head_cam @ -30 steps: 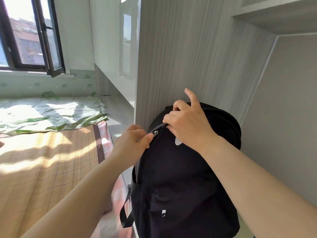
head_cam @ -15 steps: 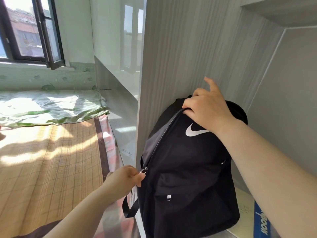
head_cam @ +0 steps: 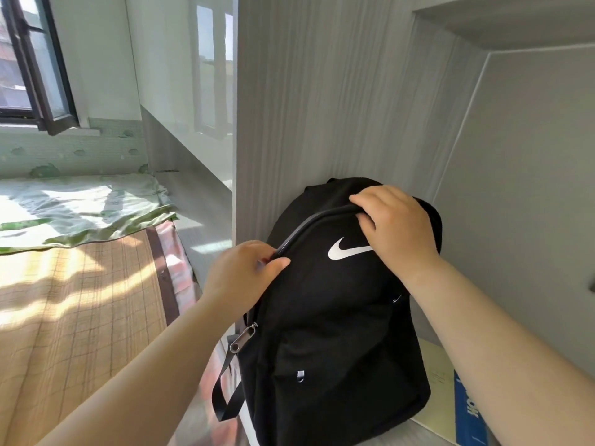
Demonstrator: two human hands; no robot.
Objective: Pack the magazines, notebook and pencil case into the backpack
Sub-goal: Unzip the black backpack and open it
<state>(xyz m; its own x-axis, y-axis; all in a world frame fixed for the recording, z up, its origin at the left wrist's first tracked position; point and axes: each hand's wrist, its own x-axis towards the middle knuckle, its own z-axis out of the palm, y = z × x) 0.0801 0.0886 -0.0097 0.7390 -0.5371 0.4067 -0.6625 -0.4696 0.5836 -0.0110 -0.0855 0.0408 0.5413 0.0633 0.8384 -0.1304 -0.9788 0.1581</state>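
The upright black backpack (head_cam: 328,317) is gripped at its top by the right hand (head_cam: 396,226). Its left zip edge (head_cam: 297,230) is pinched by the left hand (head_cam: 241,275)

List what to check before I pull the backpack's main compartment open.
1. Backpack upright against the grey panel: ok.
2. Zipper pull run down the side: ok, it hangs low.
3. Right hand gripping the bag's top: ok.
4. Left hand pinching the flap edge at the zip track: ok.
5. Opening spread enough for loading: not ok, the flap lies flat and no inside shows.
6. Magazines, notebook and pencil case within reach: cannot tell; only a blue printed item shows beside the bag.
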